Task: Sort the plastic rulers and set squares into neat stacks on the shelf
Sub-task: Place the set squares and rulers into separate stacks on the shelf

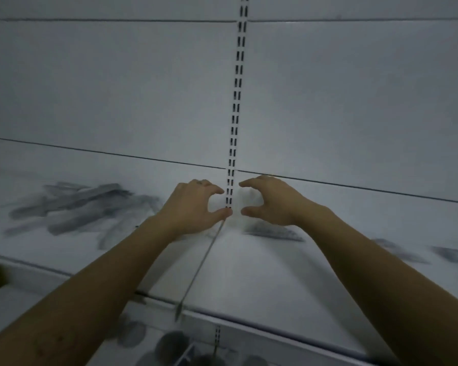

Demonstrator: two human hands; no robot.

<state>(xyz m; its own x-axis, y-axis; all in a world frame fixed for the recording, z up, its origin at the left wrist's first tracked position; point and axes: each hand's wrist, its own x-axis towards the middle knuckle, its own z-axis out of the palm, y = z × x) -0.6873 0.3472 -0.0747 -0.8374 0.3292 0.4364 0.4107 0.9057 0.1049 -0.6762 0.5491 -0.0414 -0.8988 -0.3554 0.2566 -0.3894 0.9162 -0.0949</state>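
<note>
Both forearms are extended over a white shelf (249, 273) toward its white back panel (117, 88). The left hand (196, 204) and the right hand (271, 202) are positioned close together at the foot of the slotted upright (237, 101), one on either side of it, palms facing each other.

Each hand is formed into a C, with the fingers curved above and the thumb below. A faint pale patch is noted between the two hands. It cannot be told whether a clear plastic piece is gripped there or nothing is held. The frame is blurred.

A loose heap of rulers (77, 207), seen as overlapping grey strips lying at differing angles, is located on the shelf well to the left of the left hand. Individual pieces within it cannot be distinguished. A single grey ruler (274, 233) with a graduated edge is lying flat just beneath the right hand, toward the viewer. Further grey pieces (397, 250) are scattered on the shelf to the right, too smeared to be identified.

A thin seam (201, 265) is observed running from the left thumb to the shelf's front edge. Dark round items (172, 344) are visible on a lower level, below the front edge.
</note>
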